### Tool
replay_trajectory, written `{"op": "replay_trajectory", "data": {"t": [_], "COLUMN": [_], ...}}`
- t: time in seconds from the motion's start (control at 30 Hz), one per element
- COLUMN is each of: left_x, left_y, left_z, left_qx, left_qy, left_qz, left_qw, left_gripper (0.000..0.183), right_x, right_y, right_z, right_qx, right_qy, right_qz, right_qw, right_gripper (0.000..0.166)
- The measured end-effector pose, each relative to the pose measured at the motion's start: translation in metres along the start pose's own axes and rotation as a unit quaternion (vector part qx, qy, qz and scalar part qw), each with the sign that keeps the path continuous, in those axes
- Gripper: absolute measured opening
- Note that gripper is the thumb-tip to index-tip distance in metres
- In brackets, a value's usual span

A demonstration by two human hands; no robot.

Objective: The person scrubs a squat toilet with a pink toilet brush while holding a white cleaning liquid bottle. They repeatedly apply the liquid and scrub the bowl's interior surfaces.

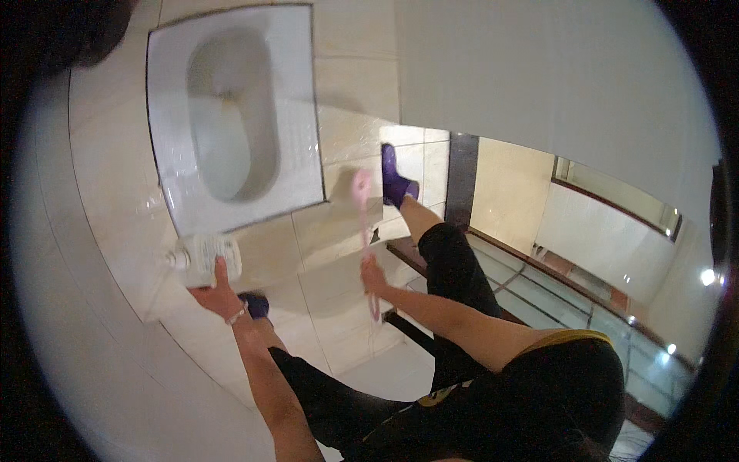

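Note:
My left hand [215, 294] grips a white plastic bottle [202, 257], tipped on its side with its capped neck to the left. The bottle bears writing too blurred to read. In my right hand [373, 276] is the handle of a pink toilet brush [362, 186], its head pointing away from me above the tiles. Ahead and left, a white squat toilet [294, 115] is set into the floor. Both bottle and brush are outside its rim, the bottle near its front left corner. A small brownish patch shows inside the bowl.
Beige floor tiles [323, 231] surround the toilet, with wet-looking glints. A large pale panel [548, 69] stands at the upper right. Beyond a dark threshold strip [462, 179] lies another tiled area. My feet wear purple footwear [395, 179].

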State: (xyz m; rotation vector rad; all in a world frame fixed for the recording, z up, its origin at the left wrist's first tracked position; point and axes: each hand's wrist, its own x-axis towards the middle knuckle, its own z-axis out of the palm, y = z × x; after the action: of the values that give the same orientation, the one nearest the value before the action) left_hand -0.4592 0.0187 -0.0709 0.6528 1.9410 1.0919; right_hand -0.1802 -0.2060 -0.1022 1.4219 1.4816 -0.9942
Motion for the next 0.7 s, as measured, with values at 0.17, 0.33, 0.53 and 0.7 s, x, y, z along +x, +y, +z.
{"op": "replay_trajectory", "data": {"t": [0.17, 0.33, 0.53, 0.7], "left_x": [-0.019, -0.047, -0.058, -0.115], "left_y": [0.079, 0.186, 0.292, 0.345], "left_z": [-0.062, -0.053, -0.081, -0.075], "left_qx": [0.025, 0.045, 0.205, 0.244], "left_qy": [0.031, -0.116, -0.254, -0.342], "left_qz": [0.044, 0.162, 0.260, 0.345], "left_qw": [0.998, 0.979, 0.909, 0.839], "left_gripper": [0.062, 0.064, 0.062, 0.057], "right_x": [-0.030, -0.025, -0.180, -0.241], "right_y": [-0.062, 0.040, 0.071, 0.147], "right_z": [-0.154, -0.187, -0.258, -0.227], "right_qx": [0.519, 0.408, 0.528, 0.623], "right_qy": [-0.035, 0.026, 0.184, 0.122], "right_qz": [-0.061, -0.084, 0.006, 0.016], "right_qw": [0.852, 0.909, 0.829, 0.773], "right_gripper": [0.044, 0.032, 0.039, 0.032]}}
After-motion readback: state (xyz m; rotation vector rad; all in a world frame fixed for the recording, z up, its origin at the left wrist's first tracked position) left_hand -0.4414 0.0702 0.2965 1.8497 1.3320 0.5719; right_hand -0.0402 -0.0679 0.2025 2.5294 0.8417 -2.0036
